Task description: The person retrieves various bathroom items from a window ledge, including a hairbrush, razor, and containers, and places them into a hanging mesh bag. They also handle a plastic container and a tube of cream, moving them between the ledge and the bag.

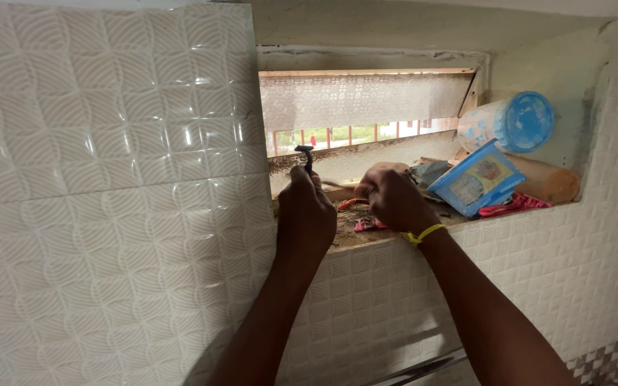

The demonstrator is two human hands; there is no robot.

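Dark plastic shows above the fingers of the left hand [306,214]: it is a small black razor with a T-shaped head [305,152]. The fingers are curled tight round its handle. The razor stands almost straight up, long way up and down, with its head on top, near the left end of the dirty window ledge [355,237].

Next to it, the right hand [393,199] is closed in a fist over the ledge, a yellow band [423,234] round its wrist. What it holds is hidden.

Farther right on the ledge, a flat blue box with a picture on it [478,179] leans at a tilt. Behind it, a round tub with a blue lid [516,123] lies on its side in the right corner. Pink cloth [513,206] lies at the front edge.
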